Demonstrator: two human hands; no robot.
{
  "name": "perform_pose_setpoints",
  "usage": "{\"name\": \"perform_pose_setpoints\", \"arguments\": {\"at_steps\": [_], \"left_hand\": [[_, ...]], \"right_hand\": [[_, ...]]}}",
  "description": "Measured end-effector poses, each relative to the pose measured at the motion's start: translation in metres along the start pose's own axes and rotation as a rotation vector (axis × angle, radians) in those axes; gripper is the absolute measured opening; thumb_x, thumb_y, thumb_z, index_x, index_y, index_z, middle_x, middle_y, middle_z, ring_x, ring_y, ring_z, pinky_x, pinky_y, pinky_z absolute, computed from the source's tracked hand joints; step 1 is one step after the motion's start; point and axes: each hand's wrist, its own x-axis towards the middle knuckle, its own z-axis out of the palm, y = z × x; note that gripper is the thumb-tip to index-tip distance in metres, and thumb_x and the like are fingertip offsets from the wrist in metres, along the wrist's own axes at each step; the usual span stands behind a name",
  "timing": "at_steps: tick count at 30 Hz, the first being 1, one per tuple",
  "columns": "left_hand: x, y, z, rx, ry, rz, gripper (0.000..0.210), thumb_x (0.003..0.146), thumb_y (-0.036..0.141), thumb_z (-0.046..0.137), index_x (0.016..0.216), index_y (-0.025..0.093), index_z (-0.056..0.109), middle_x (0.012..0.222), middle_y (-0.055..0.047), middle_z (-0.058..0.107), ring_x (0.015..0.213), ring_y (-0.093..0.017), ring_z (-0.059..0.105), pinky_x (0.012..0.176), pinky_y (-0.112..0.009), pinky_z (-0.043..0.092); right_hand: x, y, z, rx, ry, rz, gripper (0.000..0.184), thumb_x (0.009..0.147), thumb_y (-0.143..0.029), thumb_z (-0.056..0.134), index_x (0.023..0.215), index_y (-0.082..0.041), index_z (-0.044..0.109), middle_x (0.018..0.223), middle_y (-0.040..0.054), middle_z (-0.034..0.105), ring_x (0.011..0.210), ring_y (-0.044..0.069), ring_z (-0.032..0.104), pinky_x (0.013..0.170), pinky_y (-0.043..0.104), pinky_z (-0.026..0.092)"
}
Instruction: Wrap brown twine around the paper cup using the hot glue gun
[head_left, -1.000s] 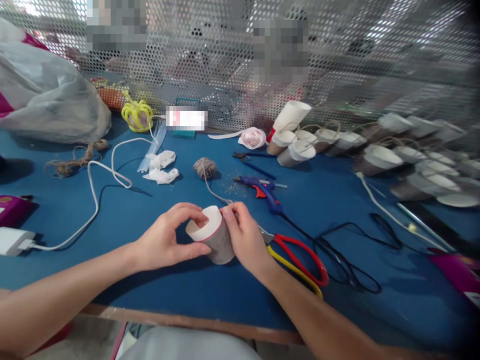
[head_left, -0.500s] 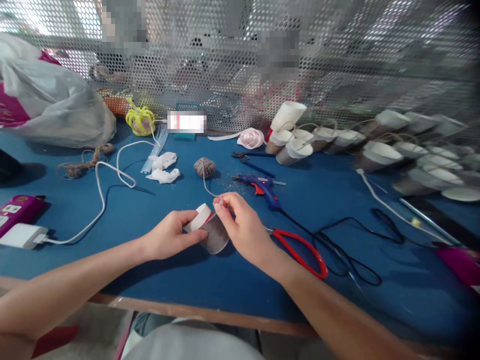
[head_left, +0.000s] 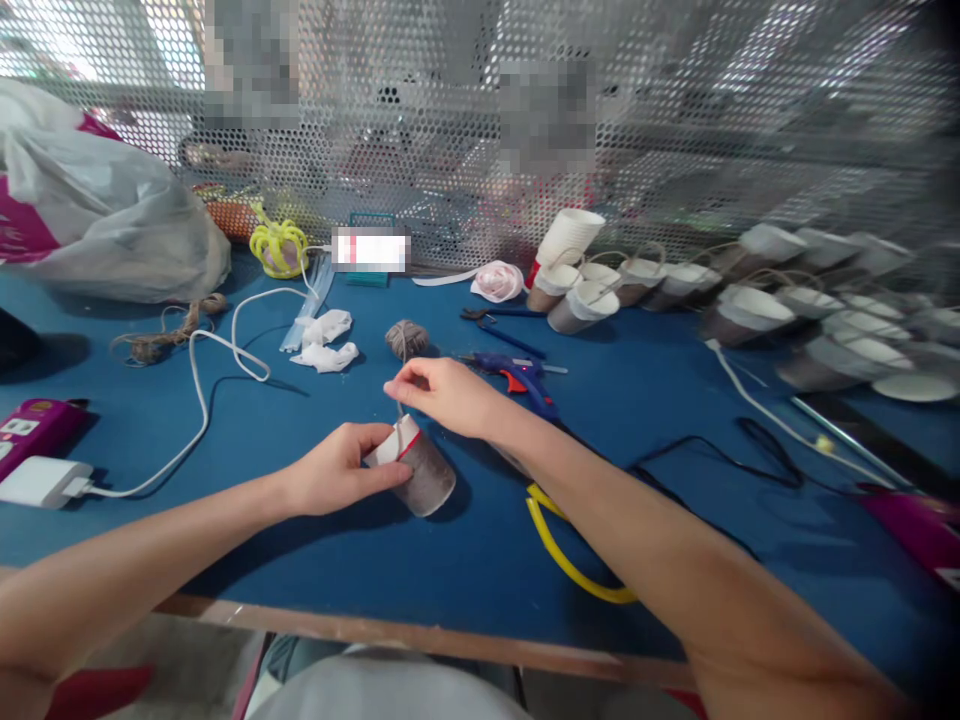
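My left hand is closed around the white upper part of a paper cup, which is tilted on its side. Grey yarn covers the lower part of the cup, and a red line shows at the edge of the white band. Above the cup's rim end, my right hand pinches a strand of grey yarn that runs across the white band. Just behind that hand lies a ball of grey yarn, its lower side partly hidden by the fingers.
A blue glue gun and pliers lie behind my right forearm. Beside the forearm shows a yellow loop handle. Several wrapped cups stand at right. At left are a white cable, a power strip and a plastic bag.
My right hand has moved left and away from me, drawing the yarn across the white band. The left hand still holds the cup. A yellow loop now shows by my forearm where a red one was.
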Motion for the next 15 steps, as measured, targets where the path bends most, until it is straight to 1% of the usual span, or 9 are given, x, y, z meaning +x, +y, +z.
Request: {"name": "perform_pose_setpoints", "arguments": {"at_steps": [3, 4, 5, 6, 8, 10, 12, 13, 15], "left_hand": [[-0.001, 0.000, -0.002, -0.058, 0.016, -0.005, 0.026, 0.076, 0.035, 0.056, 0.083, 0.010, 0.057, 0.068, 0.000, 0.055, 0.062, -0.010, 0.047, 0.061, -0.022, 0.041], [-0.001, 0.000, -0.003, -0.074, 0.029, 0.002, 0.026, 0.076, 0.035, 0.057, 0.083, 0.010, 0.057, 0.069, 0.000, 0.056, 0.063, -0.011, 0.048, 0.063, -0.023, 0.042], [-0.001, 0.000, -0.005, -0.084, 0.046, 0.009, 0.026, 0.076, 0.036, 0.057, 0.082, 0.010, 0.057, 0.070, -0.001, 0.057, 0.064, -0.011, 0.049, 0.064, -0.024, 0.042], [-0.001, 0.001, -0.006, -0.096, 0.058, 0.016, 0.027, 0.076, 0.036, 0.057, 0.082, 0.010, 0.057, 0.072, -0.002, 0.058, 0.066, -0.012, 0.051, 0.067, -0.025, 0.043], [0.001, 0.001, -0.008, -0.106, 0.079, 0.026, 0.028, 0.076, 0.037, 0.057, 0.083, 0.010, 0.058, 0.076, -0.003, 0.061, 0.070, -0.014, 0.053, 0.071, -0.027, 0.045], [0.004, 0.000, -0.009, -0.100, 0.084, 0.019, 0.029, 0.076, 0.037, 0.057, 0.087, 0.011, 0.059, 0.080, -0.004, 0.063, 0.074, -0.015, 0.055, 0.074, -0.029, 0.045], [0.008, -0.002, -0.009, -0.086, 0.084, 0.016, 0.030, 0.076, 0.037, 0.056, 0.090, 0.011, 0.059, 0.082, -0.005, 0.064, 0.075, -0.016, 0.057, 0.075, -0.030, 0.046], [0.009, -0.003, -0.008, -0.082, 0.083, 0.019, 0.029, 0.076, 0.036, 0.056, 0.091, 0.011, 0.059, 0.083, -0.005, 0.065, 0.075, -0.016, 0.057, 0.075, -0.030, 0.046], [0.011, -0.004, -0.008, -0.068, 0.093, 0.031, 0.027, 0.075, 0.034, 0.057, 0.090, 0.011, 0.059, 0.082, -0.005, 0.064, 0.074, -0.016, 0.057, 0.074, -0.029, 0.046]], "right_hand": [[0.005, 0.021, -0.027, -0.129, 0.172, 0.108, 0.028, 0.083, -0.037, 0.042, 0.067, -0.019, 0.056, 0.061, 0.0024, 0.062, 0.055, 0.013, 0.055, 0.055, 0.025, 0.036], [0.004, 0.029, -0.039, -0.204, 0.243, 0.164, 0.029, 0.085, -0.036, 0.039, 0.070, -0.018, 0.056, 0.064, 0.0033, 0.063, 0.057, 0.013, 0.057, 0.056, 0.025, 0.036], [0.002, 0.038, -0.051, -0.332, 0.294, 0.228, 0.029, 0.086, -0.035, 0.037, 0.073, -0.018, 0.057, 0.067, 0.0044, 0.064, 0.060, 0.014, 0.058, 0.058, 0.025, 0.037], [-0.002, 0.046, -0.063, -0.475, 0.310, 0.314, 0.029, 0.085, -0.036, 0.038, 0.076, -0.018, 0.058, 0.070, 0.0058, 0.065, 0.065, 0.016, 0.059, 0.060, 0.026, 0.038], [-0.011, 0.062, -0.079, -0.565, 0.324, 0.397, 0.024, 0.081, -0.035, 0.045, 0.076, -0.016, 0.059, 0.074, 0.0107, 0.065, 0.071, 0.022, 0.060, 0.060, 0.029, 0.037], [-0.020, 0.077, -0.084, -0.603, 0.280, 0.447, 0.020, 0.074, -0.034, 0.053, 0.067, -0.016, 0.059, 0.070, 0.0116, 0.065, 0.069, 0.024, 0.060, 0.057, 0.030, 0.036], [-0.027, 0.089, -0.081, -0.605, 0.208, 0.477, 0.022, 0.064, -0.036, 0.063, 0.054, -0.018, 0.056, 0.061, 0.0088, 0.063, 0.063, 0.023, 0.060, 0.053, 0.028, 0.036], [-0.029, 0.094, -0.078, -0.602, 0.187, 0.491, 0.022, 0.060, -0.035, 0.066, 0.051, -0.019, 0.054, 0.058, 0.0075, 0.062, 0.061, 0.022, 0.060, 0.052, 0.027, 0.036], [-0.032, 0.101, -0.070, -0.588, 0.186, 0.521, 0.015, 0.058, -0.030, 0.066, 0.054, -0.019, 0.056, 0.060, 0.0063, 0.063, 0.061, 0.021, 0.060, 0.052, 0.026, 0.036]]}}
